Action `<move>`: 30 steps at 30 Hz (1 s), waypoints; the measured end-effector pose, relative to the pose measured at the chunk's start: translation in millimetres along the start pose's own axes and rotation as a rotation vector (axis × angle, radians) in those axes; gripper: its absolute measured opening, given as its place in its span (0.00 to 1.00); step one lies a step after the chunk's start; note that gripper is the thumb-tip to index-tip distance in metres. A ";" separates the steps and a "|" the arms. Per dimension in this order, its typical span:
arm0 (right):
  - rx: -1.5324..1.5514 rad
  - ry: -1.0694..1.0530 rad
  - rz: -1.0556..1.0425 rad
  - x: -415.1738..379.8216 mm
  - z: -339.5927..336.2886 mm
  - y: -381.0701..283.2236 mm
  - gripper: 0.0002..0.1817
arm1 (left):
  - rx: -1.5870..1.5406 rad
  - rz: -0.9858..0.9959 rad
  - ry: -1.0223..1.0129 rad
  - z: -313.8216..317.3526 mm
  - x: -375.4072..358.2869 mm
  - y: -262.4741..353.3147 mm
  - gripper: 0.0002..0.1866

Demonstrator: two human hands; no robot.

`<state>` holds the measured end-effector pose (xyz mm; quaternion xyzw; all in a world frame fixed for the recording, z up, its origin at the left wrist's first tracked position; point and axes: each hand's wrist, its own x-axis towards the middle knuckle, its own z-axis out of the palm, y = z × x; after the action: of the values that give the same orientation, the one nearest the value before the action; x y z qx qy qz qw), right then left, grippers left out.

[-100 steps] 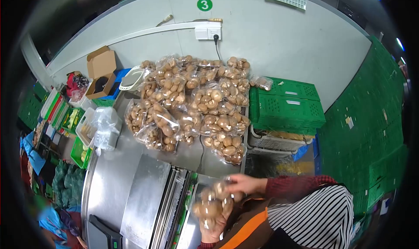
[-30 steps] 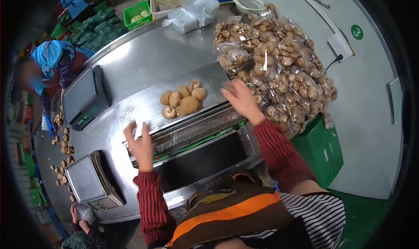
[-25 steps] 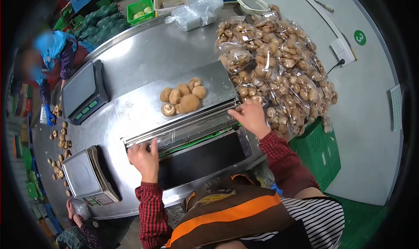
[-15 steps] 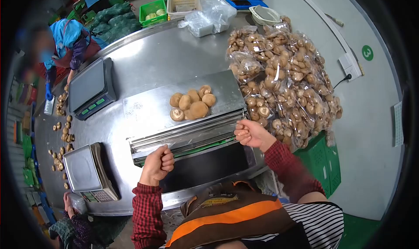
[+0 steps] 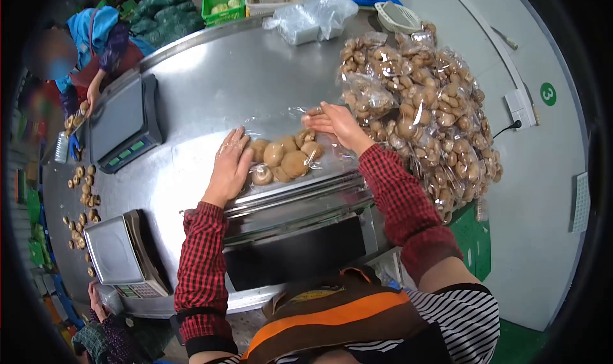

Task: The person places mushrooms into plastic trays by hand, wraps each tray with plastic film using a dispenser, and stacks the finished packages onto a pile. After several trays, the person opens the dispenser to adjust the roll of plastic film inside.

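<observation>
Clear plastic film [image 5: 271,134] lies over a small group of brown mushrooms [image 5: 294,163] on the metal wrapping plate. At the left side of the mushrooms, my left hand [image 5: 228,166] rests flat on the film, fingers stretched out. My right hand [image 5: 337,124] is at their back right, its fingers slightly bent and reaching inward over the film's edge; its fingertips are partly hidden. Just in front of the mushrooms runs the film dispenser [image 5: 294,201] with its metal bars.
Bagged mushrooms [image 5: 415,121] are heaped at the right. Two weighing scales [image 5: 115,249] stand at the left beside loose mushrooms [image 5: 80,230]. A co-worker in blue [image 5: 96,32] reaches in at the far left. Plastic bags [image 5: 310,19] and a white basket [image 5: 397,17] sit at the back.
Both hands have moved forward from the dispenser, drawing film over the mushrooms. Their fists have loosened and the fingers are stretched more. The co-worker's hand now holds mushrooms near the far scale.
</observation>
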<state>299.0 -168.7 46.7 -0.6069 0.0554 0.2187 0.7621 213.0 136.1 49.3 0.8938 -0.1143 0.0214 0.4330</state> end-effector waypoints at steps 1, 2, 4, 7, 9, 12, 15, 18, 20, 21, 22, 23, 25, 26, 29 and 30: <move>-0.084 -0.042 0.020 -5.6 -2.4 4.3 0.20 | 0.067 0.020 -0.067 -1.4 -9.3 8.2 0.34; -0.166 -0.085 0.025 -9.4 -0.7 2.1 0.20 | 0.140 0.053 -0.129 -5.8 -14.2 16.8 0.42; -0.174 -0.024 0.044 -13.1 5.3 -11.5 0.19 | 0.130 0.099 -0.145 -12.2 -17.5 30.6 0.55; -0.233 -0.038 0.084 -13.5 9.3 -26.6 0.23 | 0.252 0.184 -0.095 -24.9 -17.2 54.5 0.56; -0.546 -0.219 0.326 -10.7 5.7 -32.6 0.28 | 0.222 0.025 -0.201 -31.6 -16.7 61.5 0.55; -0.830 -0.236 0.461 -16.3 -5.4 -41.6 0.33 | 0.157 -0.139 -0.310 -35.7 -24.8 50.8 0.51; -0.836 -0.302 0.233 -30.5 -21.9 -25.5 0.29 | -0.411 -0.378 -0.387 -44.2 -36.9 7.3 0.37; -0.824 -0.314 -0.009 -47.3 -21.1 -8.3 0.23 | -0.322 -0.364 -0.289 -46.9 -53.7 -0.4 0.27; -0.539 -0.135 -0.070 -49.3 -13.4 14.3 0.22 | -0.215 -0.190 -0.201 -34.3 -60.5 3.0 0.15; -0.213 -0.053 0.044 -63.2 2.7 11.6 0.19 | -0.255 -0.265 -0.172 -27.7 -62.9 9.6 0.12; -0.208 -0.044 0.043 -77.4 6.9 6.8 0.19 | -0.294 -0.339 -0.145 -19.8 -65.2 16.9 0.11; -0.103 -0.046 0.072 -89.5 12.4 2.9 0.19 | -0.408 -0.247 0.009 -3.8 -68.5 15.2 0.14; 0.018 -0.017 0.096 -119.2 13.5 -6.2 0.20 | -0.457 -0.256 0.071 -4.4 -75.0 48.5 0.14; 0.024 0.001 0.100 -142.8 13.6 -8.0 0.20 | -0.513 -0.284 0.137 -7.1 -83.6 65.3 0.14; 0.095 -0.070 0.224 -207.3 11.4 16.9 0.21 | -0.381 -0.526 -0.016 -10.8 -122.5 88.4 0.19; 0.178 -0.067 0.283 -225.0 14.3 34.6 0.21 | -0.272 -0.583 -0.085 -12.2 -133.3 88.8 0.20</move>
<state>80.5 -209.2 98.0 -0.5156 0.1338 0.3381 0.7759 64.3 117.1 106.9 0.8229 0.1268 -0.1563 0.5314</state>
